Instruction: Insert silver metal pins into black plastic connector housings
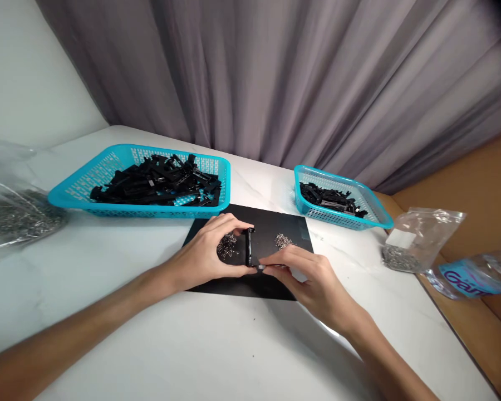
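Between its thumb and fingers, my left hand (209, 249) holds a slim black plastic part (249, 247) upright over a black mat (237, 285). My right hand (307, 271) is pinched at the part's lower end, on a small shiny piece (260, 267) too small to make out clearly. Just behind my left fingers lies a pile of small metal pieces (227, 245) on the mat. A second pile of small metal pieces (282, 241) sits beyond my right fingers.
A large blue basket (150, 210) of black parts stands at the left, a smaller blue basket (342, 221) at the right. Clear bags of metal pieces (19, 217) (402, 259) lie at both sides. A plastic bottle (470, 277) is at the right edge.
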`<state>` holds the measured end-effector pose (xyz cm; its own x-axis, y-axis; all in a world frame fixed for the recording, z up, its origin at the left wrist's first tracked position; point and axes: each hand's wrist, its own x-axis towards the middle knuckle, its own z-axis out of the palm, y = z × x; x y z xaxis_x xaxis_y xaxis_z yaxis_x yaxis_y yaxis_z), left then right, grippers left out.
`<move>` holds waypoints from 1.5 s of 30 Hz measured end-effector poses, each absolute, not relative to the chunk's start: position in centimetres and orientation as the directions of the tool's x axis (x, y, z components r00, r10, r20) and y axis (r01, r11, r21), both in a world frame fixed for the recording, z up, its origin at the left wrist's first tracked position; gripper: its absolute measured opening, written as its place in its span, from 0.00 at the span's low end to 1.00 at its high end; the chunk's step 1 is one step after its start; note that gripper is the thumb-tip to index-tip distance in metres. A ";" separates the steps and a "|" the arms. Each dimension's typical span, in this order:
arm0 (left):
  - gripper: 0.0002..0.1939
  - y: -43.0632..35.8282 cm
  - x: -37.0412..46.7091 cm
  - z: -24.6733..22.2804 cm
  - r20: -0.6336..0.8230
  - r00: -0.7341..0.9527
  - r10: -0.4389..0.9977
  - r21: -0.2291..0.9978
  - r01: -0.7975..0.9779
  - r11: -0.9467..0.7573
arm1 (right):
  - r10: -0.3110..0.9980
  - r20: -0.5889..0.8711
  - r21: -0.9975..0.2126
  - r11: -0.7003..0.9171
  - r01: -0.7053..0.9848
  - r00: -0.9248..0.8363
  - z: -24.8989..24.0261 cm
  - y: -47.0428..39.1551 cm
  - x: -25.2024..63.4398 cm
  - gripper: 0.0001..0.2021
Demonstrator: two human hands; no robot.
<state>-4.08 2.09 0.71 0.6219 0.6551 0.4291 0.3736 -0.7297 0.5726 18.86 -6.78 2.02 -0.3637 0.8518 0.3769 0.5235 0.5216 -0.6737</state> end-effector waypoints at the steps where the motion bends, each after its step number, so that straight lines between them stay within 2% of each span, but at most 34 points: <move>1: 0.30 2.1 -4.0 0.7 0.431 0.622 0.653 0.572 0.371 -0.731 | 0.847 0.389 -0.663 0.531 0.527 -0.363 1.8 -6.7 18.8 0.08; 5: 0.29 2.0 -3.8 0.5 0.438 0.631 0.640 0.558 0.368 -0.744 | 0.817 0.428 -0.607 0.577 0.546 -0.387 0.9 -6.6 18.6 0.09; 16: 0.27 1.7 -3.7 0.0 0.469 0.614 0.636 0.499 0.410 -0.764 | 0.748 0.382 -0.407 0.664 0.627 -0.543 0.7 -6.9 18.6 0.15; 24: 0.28 1.6 -3.6 -0.1 0.524 0.638 0.563 0.430 0.372 -0.822 | 0.695 0.384 -0.284 0.716 0.638 -0.608 0.9 -7.2 17.6 0.17; 27: 0.27 1.9 -3.6 0.1 0.490 0.662 0.567 0.417 0.393 -0.820 | 0.724 0.370 -0.335 0.688 0.644 -0.582 1.0 -6.8 17.9 0.15; 29: 0.26 2.1 -3.8 0.2 0.473 0.667 0.576 0.405 0.416 -0.814 | 0.779 0.386 -0.404 0.625 0.668 -0.495 1.2 -6.2 19.0 0.13; 31: 0.26 2.4 -4.0 0.2 0.469 0.659 0.587 0.394 0.439 -0.807 | 0.850 0.394 -0.445 0.510 0.736 -0.350 1.6 -5.5 20.8 0.10; 34: 0.28 2.8 -4.3 0.0 0.469 0.648 0.600 0.382 0.464 -0.799 | 0.921 0.340 -0.435 0.332 0.837 -0.189 2.1 -4.6 24.1 0.10; 36: 0.29 2.9 -4.5 -0.2 0.471 0.647 0.600 0.373 0.470 -0.800 | 0.944 0.276 -0.426 0.290 0.857 -0.182 2.1 -4.2 25.9 0.10; 39: 0.28 2.9 -4.5 -0.4 0.475 0.653 0.590 0.367 0.462 -0.807 | 0.950 0.191 -0.440 0.309 0.843 -0.249 1.4 -3.7 27.2 0.08; 45: 0.28 2.8 -4.5 -0.3 0.469 0.654 0.593 0.367 0.466 -0.805 | 0.944 0.200 -0.450 0.325 0.831 -0.261 0.5 -3.2 26.7 0.07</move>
